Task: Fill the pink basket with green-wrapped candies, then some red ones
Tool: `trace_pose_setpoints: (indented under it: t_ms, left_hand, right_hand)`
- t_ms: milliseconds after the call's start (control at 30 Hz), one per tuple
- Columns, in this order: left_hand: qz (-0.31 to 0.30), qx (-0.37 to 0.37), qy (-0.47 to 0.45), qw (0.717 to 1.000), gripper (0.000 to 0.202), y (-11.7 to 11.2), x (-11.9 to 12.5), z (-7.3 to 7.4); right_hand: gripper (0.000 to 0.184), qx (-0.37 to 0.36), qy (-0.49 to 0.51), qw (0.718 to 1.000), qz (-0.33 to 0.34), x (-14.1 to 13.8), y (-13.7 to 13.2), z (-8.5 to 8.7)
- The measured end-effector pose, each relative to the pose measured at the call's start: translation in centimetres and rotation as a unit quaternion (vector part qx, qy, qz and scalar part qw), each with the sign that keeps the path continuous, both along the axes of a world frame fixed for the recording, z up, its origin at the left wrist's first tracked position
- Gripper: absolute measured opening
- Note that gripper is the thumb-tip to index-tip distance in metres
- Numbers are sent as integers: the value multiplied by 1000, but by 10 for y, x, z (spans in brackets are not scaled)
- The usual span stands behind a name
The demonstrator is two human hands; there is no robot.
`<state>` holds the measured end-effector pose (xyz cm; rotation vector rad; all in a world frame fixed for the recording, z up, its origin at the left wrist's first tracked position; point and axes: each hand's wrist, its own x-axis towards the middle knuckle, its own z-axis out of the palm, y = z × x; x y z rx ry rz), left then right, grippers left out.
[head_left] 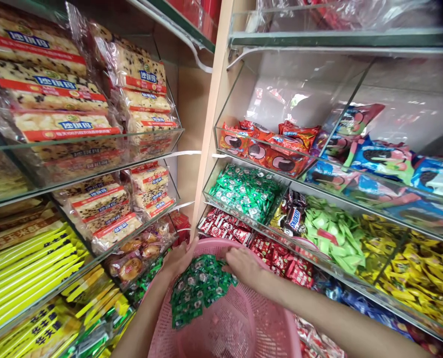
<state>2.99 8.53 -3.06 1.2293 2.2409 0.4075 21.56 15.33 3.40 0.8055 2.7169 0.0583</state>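
Observation:
A pink plastic basket [281,323] with perforated sides is tilted in front of me. Small green-wrapped candies [197,291] lie in a heap against its far side, some seemingly joined in strips. My left hand [180,258] is closed on the basket's far-left rim, its fingertips partly out of sight. On the right, my right hand [244,266] reaches in over the rim with fingers curled onto the edge of the green candies. More of the same green candies [244,191] fill a clear shelf bin just beyond the basket.
Wrapped pastry bars [66,124] fill the left shelves, above yellow packets [27,278]. To the right, glass-fronted bins hold orange cookie packs [266,144], light green candies [331,231] and yellow candies [423,271]. A wooden post [210,124] divides the shelves; glass edges jut toward me.

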Motion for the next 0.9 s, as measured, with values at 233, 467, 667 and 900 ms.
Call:
trace_pose_setpoints:
  t_ms: [233,467,667,900]
  left_hand:
    - [-5,3,0,1000,81,4,-1,-3]
    - [8,8,7,1000,79,2,-3,0]
    - [12,-1,-5,1000,82,0,-3,5]
    - [11,-5,-16,1000,82,1,-3,6]
  right_hand:
    - [19,64,145,987,8,8,51,123]
    - [29,96,-56,994,24,2,111,128]
    - [42,86,-46,995,15,-4,119,114]
    - [26,69,-26,997,-5,-8,119,117]
